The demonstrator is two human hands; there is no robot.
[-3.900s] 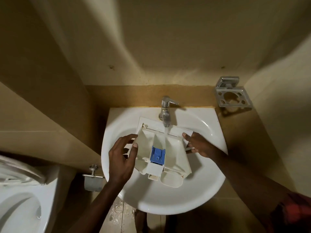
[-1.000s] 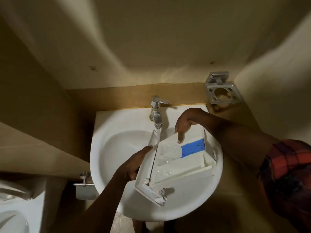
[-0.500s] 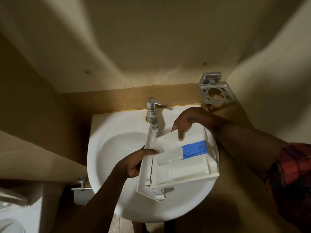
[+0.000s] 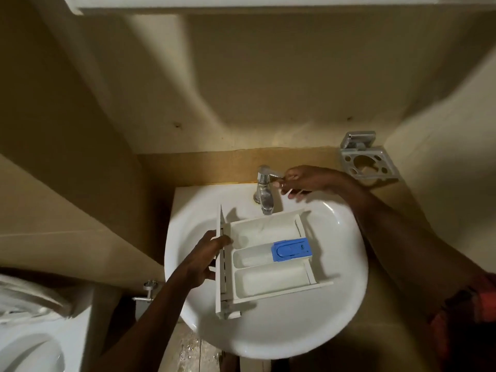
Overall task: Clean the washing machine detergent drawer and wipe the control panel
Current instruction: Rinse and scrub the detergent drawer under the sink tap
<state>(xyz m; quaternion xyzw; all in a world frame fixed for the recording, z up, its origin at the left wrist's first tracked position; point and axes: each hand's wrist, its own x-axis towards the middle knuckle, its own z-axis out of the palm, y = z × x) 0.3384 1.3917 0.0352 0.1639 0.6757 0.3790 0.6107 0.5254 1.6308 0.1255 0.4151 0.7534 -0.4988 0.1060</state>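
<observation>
The white detergent drawer (image 4: 268, 275) lies flat over the white basin (image 4: 268, 331), its front panel to the left and its compartments facing up. A blue insert (image 4: 291, 248) sits in the middle compartment. My left hand (image 4: 204, 259) grips the drawer's front panel. My right hand (image 4: 303, 181) is at the chrome tap (image 4: 264, 189), fingertips touching the lever. No water stream shows under the spout.
A metal toothbrush holder (image 4: 365, 159) is fixed to the wall at the right. A toilet (image 4: 29, 331) stands at the lower left, a pipe valve (image 4: 149, 291) beside the basin. Walls close in on both sides.
My right hand left the drawer's far edge and moved up to the tap lever. The drawer has levelled out flat over the basin, and the water stream is no longer visible.
</observation>
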